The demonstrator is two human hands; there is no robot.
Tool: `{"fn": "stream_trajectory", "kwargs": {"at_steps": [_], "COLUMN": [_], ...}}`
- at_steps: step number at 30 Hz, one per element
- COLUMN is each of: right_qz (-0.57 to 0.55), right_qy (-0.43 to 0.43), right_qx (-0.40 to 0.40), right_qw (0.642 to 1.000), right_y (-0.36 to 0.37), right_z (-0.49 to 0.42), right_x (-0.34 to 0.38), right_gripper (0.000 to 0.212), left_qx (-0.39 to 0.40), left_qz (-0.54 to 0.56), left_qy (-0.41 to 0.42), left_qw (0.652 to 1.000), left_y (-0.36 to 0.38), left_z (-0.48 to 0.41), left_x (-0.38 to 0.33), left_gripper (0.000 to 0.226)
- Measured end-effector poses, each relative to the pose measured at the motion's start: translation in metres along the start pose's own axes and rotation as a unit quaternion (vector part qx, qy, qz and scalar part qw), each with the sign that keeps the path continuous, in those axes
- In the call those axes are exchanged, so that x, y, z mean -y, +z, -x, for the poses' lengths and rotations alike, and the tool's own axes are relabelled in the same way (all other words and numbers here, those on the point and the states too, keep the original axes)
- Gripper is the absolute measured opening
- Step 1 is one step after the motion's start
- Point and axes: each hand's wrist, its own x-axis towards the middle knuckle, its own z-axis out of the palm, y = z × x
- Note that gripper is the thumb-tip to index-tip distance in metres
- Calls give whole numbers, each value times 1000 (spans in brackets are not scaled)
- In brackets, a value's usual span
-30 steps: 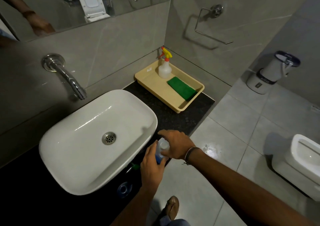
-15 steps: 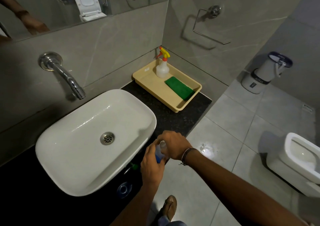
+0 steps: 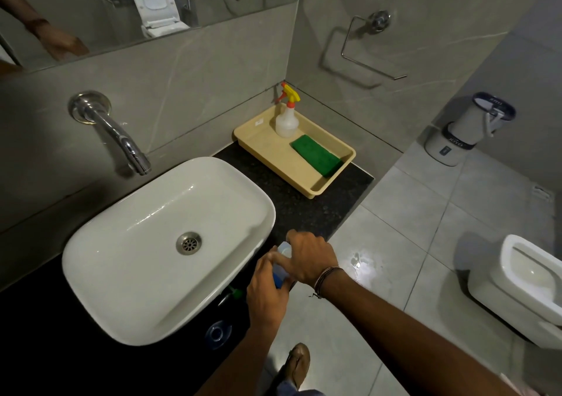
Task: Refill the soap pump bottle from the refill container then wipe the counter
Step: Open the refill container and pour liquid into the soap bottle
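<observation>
A small bottle (image 3: 282,249) with a pale top and blue contents stands at the front edge of the black counter (image 3: 319,210), right of the sink. My left hand (image 3: 264,298) wraps around its body from the near side. My right hand (image 3: 310,259) covers and grips its top; most of the bottle is hidden by both hands. A green pump-like piece (image 3: 234,293) lies on the counter by the sink's rim. A round clear blue object (image 3: 217,333) sits nearer to me. A green cloth (image 3: 316,155) lies in the beige tray (image 3: 267,152).
The white basin (image 3: 152,243) fills the counter's middle, with a chrome tap (image 3: 121,134) above it. A spray bottle (image 3: 287,119) stands in the tray's far corner. On the floor to the right are a white bin (image 3: 465,131) and a toilet (image 3: 529,283).
Both hands stay on the bottle at the same spot; my right hand has shifted slightly over its top. The view has drifted a little.
</observation>
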Motion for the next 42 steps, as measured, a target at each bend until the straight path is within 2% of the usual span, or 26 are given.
{"fn": "stream_trajectory", "kwargs": {"at_steps": [2, 5, 8, 11, 13, 19, 23, 26, 35, 38, 42], "right_qz": [16, 8, -31, -88, -113, -111, -104, -119, -125, -127, -192], "right_qy": [1, -70, -123, -72, -29, 1, -1, 12, -5, -14, -8], "right_qx": [7, 30, 27, -31, -32, 60, 104, 115, 119, 77, 12], "right_qw": [1000, 997, 992, 993, 993, 992, 989, 986, 985, 989, 981], "right_y": [2, -6, -20, -29, -28, 11, 39, 52, 62, 61, 64], "right_z": [0, -1, -5, -20, -35, -74, -93, -100, -102, -91, -60], "right_x": [-1, -5, -13, -31, -47, -75, -82, -85, -94, -96, -103], "right_gripper": [50, 29, 35, 44, 44, 37, 36, 30, 45, 59, 79], "left_qx": [4, -2, -14, -28, -30, -24, -37, -25, -17, -12, -28], "left_qz": [-6, -1, -3, 7, 11, 27, -38, -41, -33, -10, -10], "left_qy": [2, 3, 6, 19, 23, -9, -8, -24, -42, -48, -29], "left_qw": [1000, 1000, 1000, 999, 999, 999, 999, 999, 998, 999, 999], "left_y": [0, 0, 2, 5, 7, 12, 19, 21, 20, 18, 0], "left_z": [-1, -1, 0, 1, -1, -7, -11, -11, -11, -10, 0], "left_x": [0, 1, 3, 7, 10, 11, 16, 16, 13, 6, -8], "left_gripper": [79, 79, 77, 75, 74, 74, 76, 83, 85, 90, 109]}}
